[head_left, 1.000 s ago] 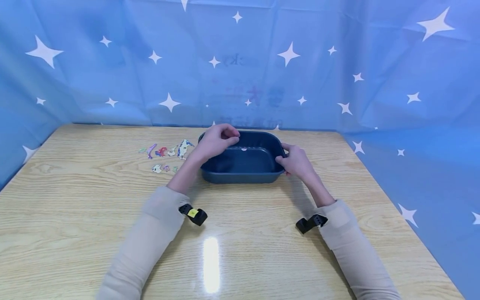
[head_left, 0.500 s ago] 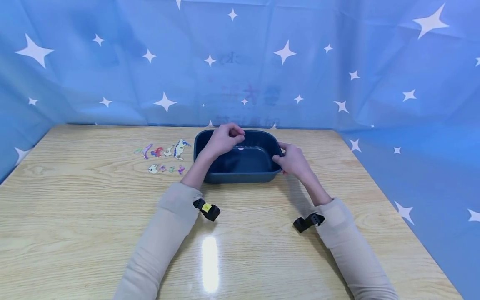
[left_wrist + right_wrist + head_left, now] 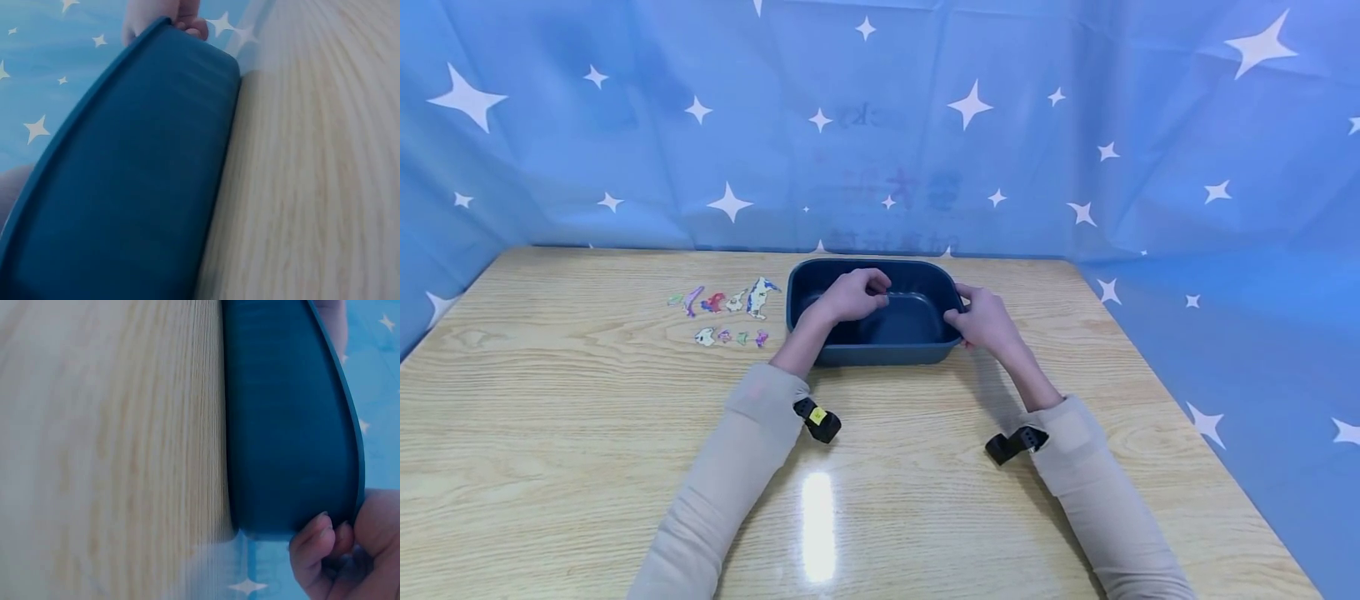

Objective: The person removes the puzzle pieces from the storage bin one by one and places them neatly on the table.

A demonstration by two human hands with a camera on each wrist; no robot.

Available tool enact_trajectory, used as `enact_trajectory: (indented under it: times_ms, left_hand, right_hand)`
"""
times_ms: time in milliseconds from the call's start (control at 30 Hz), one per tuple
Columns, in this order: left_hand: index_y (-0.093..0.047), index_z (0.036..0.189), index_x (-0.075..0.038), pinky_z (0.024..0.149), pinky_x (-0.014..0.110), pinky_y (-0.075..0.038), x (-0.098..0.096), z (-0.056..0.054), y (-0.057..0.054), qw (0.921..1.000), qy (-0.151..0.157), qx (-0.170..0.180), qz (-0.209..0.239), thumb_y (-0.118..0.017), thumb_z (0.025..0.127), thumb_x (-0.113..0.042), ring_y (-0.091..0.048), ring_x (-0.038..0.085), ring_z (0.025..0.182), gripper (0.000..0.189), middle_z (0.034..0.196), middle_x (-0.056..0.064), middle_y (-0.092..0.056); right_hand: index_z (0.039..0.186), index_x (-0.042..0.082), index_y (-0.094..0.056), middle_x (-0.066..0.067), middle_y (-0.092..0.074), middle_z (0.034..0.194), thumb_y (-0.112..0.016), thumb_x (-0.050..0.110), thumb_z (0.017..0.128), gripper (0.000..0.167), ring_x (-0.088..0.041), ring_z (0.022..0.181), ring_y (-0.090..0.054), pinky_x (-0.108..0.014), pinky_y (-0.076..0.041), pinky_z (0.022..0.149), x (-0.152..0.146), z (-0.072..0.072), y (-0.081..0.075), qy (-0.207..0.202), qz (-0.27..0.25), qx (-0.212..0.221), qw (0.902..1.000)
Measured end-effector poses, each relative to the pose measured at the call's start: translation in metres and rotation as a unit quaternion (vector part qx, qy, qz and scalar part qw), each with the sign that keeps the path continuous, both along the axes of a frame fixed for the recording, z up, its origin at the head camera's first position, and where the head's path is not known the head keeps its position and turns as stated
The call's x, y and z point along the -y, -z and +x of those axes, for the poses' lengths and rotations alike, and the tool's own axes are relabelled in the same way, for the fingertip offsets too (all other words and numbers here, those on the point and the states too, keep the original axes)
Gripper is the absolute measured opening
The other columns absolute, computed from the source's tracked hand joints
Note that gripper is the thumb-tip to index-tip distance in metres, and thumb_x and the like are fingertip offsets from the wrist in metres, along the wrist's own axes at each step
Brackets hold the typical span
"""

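A dark blue, rounded rectangular plastic basin stands on the wooden table. In the head view my left hand reaches over its left part, fingers bent and thumb towards the fingertips, low within the rim's outline. Whether it pinches anything cannot be told; in the left wrist view the basin wall hides most of the hand. My right hand grips the basin's right end, with the thumb inside the rim. Curled fingertips press under the rim outside, as the right wrist view shows.
Left of the basin lie several small flat animal-shaped cutouts in two rows, among them a blue-and-white penguin-like one, a red one and a purple one. A blue star-patterned curtain hangs behind the table.
My left hand moved right over the basin, then sank lower into it. A purple cutout, earlier behind the left arm, came into sight. My right hand keeps its grip on the basin's end.
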State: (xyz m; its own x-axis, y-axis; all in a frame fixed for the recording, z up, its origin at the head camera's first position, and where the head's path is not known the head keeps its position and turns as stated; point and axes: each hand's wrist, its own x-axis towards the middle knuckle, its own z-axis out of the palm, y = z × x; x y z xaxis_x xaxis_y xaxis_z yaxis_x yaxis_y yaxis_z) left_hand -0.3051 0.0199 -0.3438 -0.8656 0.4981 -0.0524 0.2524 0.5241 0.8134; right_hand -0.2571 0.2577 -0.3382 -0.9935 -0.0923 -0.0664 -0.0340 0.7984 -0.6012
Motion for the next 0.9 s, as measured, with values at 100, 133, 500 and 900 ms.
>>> enact_trajectory:
  times_ms: [100, 133, 500, 900]
  left_hand:
    - [-0.051, 0.142, 0.001, 0.106, 0.041, -0.043, -0.0008, -0.0017, 0.0027, 0.9993, 0.022, -0.007, -0.029, -0.051, 0.105, -0.008, -0.052, 0.030, 0.129, 0.038, 0.140, 0.017, -0.055]
    - [-0.050, 0.144, 0.000, 0.107, 0.040, -0.042, -0.0010, -0.0025, 0.0036, 0.9987, 0.030, -0.009, -0.040, -0.050, 0.105, -0.007, -0.051, 0.029, 0.131, 0.039, 0.141, 0.017, -0.054]
    - [-0.051, 0.144, -0.001, 0.110, 0.039, -0.040, 0.0002, -0.0066, 0.0075, 0.9900, 0.080, -0.044, -0.108, -0.054, 0.102, -0.004, -0.050, 0.028, 0.133, 0.042, 0.140, 0.015, -0.058]
    - [-0.072, 0.110, -0.004, 0.084, 0.032, -0.051, 0.0014, -0.0008, 0.0060, 0.9944, 0.050, -0.043, -0.083, -0.062, 0.095, 0.004, -0.060, 0.022, 0.094, 0.020, 0.097, 0.008, -0.067]
  right_hand:
    - [0.156, 0.000, -0.032, -0.008, -0.059, 0.055, -0.053, 0.012, 0.100, 0.060, -0.033, 0.055, -0.065, -0.037, -0.053, 0.053, 0.0000, 0.0001, 0.0009, 0.003, -0.003, 0.000, 1.0000]
    - [0.156, 0.000, -0.032, -0.008, -0.059, 0.055, -0.053, 0.012, 0.100, 0.061, -0.033, 0.055, -0.065, -0.036, -0.053, 0.052, -0.0002, 0.0001, 0.0013, 0.004, -0.005, 0.000, 1.0000]
    - [0.156, 0.000, -0.031, -0.008, -0.060, 0.056, -0.052, 0.012, 0.100, 0.061, -0.036, 0.058, -0.065, -0.035, -0.052, 0.052, -0.0003, 0.0009, 0.0022, 0.007, -0.014, 0.005, 0.9999]
    - [0.156, 0.000, -0.032, -0.010, -0.061, 0.058, -0.052, 0.012, 0.100, 0.061, -0.034, 0.057, -0.065, -0.038, -0.054, 0.054, -0.0008, -0.0005, 0.0017, 0.006, -0.013, 0.001, 0.9999]
